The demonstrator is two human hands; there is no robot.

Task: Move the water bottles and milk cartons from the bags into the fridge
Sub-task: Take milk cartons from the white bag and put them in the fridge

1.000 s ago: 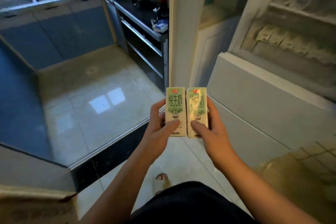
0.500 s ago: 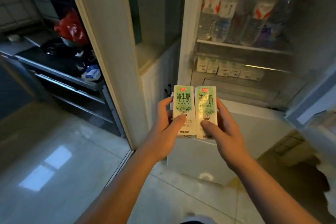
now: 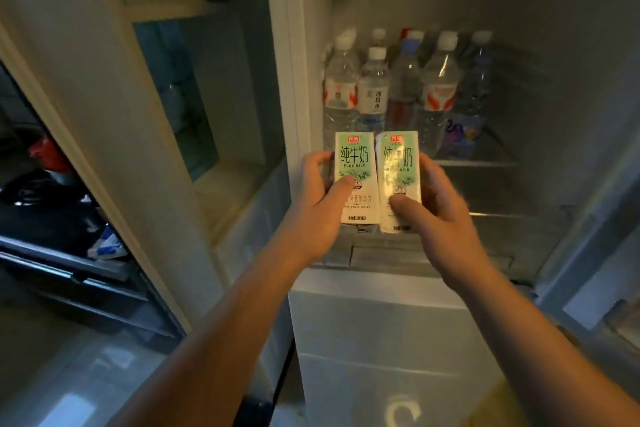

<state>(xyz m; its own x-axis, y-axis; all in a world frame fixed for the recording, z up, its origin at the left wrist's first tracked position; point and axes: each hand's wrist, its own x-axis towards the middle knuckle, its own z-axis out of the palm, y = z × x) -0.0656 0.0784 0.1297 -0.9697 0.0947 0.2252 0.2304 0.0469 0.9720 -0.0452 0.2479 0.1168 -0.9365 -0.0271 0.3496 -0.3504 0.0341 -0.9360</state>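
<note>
My left hand point(image 3: 317, 204) grips a green and white milk carton point(image 3: 356, 163) with the thumb across its front. My right hand point(image 3: 434, 215) grips a second, like carton point(image 3: 400, 166) the same way. Both cartons stand upright, side by side and touching, held in front of the open fridge point(image 3: 519, 28). Behind them several water bottles point(image 3: 372, 90) with white caps stand in rows on a fridge shelf point(image 3: 485, 161). Any cartons on the shelf below are hidden by my hands.
The fridge's lower drawer front point(image 3: 374, 333) is below my hands. The open fridge door point(image 3: 595, 253) stands at the right. A white door frame point(image 3: 114, 135) is at the left, with a dark kitchen counter point(image 3: 45, 218) beyond it.
My view swung from the kitchen floor to the fridge and closed in on it. Both hands carried the two cartons up and forward, close to the bottle shelf.
</note>
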